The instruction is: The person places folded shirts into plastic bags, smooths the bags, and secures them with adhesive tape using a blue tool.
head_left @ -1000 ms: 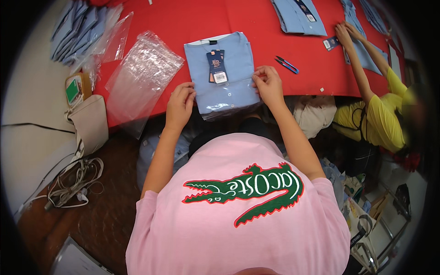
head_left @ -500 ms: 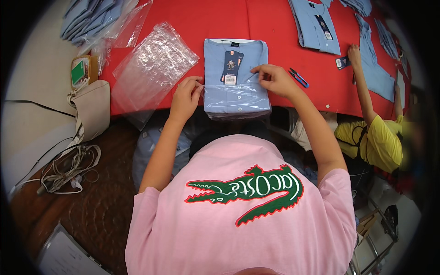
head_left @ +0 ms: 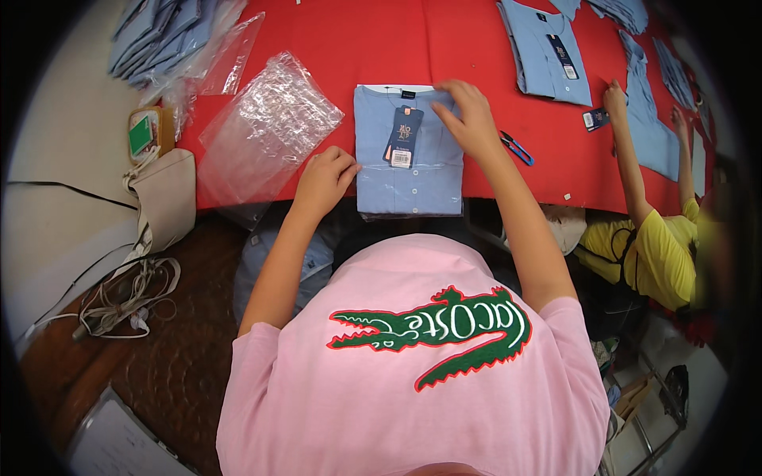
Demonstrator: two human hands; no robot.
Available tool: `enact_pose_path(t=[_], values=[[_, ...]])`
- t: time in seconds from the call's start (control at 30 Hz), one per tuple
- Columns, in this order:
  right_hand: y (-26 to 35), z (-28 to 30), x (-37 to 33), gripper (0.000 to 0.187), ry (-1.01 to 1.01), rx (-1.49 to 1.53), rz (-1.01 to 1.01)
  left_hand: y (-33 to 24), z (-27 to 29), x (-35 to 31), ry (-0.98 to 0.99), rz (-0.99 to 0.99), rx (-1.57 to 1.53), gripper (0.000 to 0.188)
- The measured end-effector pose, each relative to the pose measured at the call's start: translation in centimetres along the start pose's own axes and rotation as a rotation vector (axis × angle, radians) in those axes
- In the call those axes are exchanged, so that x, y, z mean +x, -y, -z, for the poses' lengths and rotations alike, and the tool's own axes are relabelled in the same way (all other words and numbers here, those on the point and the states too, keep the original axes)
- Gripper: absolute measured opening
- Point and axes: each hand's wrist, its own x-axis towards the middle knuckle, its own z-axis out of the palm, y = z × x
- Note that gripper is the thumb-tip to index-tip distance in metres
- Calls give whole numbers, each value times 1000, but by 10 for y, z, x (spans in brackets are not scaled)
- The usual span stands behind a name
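A folded light-blue shirt (head_left: 377,131) lies in front of me on the table, dark hang tags (head_left: 406,131) on its chest and a white edge showing behind the neckline. Its lower half sits in a clear plastic bag (head_left: 389,202); the collar end is uncovered. My left hand (head_left: 327,181) is closed in a pinch on the bag's left edge, beside the shirt. At the shirt's top right corner rests my right hand (head_left: 470,119), thumb and fingers apart, touching the fabric near the shoulder.
Loose clear bags (head_left: 274,119) lie to the left, near a pile of blue garments (head_left: 159,36). Blue thread snips (head_left: 517,148) lie right of my right arm. Another folded shirt (head_left: 544,51) is at the far right, where a co-worker's hand (head_left: 615,101) handles a garment.
My right hand has moved up from the bag's opening to the shirt's top corner. The shirt and bag appear slightly lower in view. My left hand stays at the bag's left edge.
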Motion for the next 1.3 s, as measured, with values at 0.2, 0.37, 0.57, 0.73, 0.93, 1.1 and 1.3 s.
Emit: enact_pose_path(t=[0.2,0.37,0.57,0.73,0.93,1.1,1.3], values=[[15,-65,49,35,409,-72,-155,-11,3,0,-92,-42,106,15],[9,-74,28,33,402,23,-56,-14,-1,14,-260,-33,107,14],[34,-10,1,23,124,170,-49,-5,10,11,-153,46,-70,11],[20,43,-60,19,725,175,-171,14,14,28,-3,-48,-86,16],[28,49,-48,15,658,73,-47,28,27,78,321,-117,187,21],[15,40,-25,14,689,-16,-69,22,40,104,476,-34,151,24],[-1,37,3,13,734,90,-130,34,38,100,390,-23,26,24]])
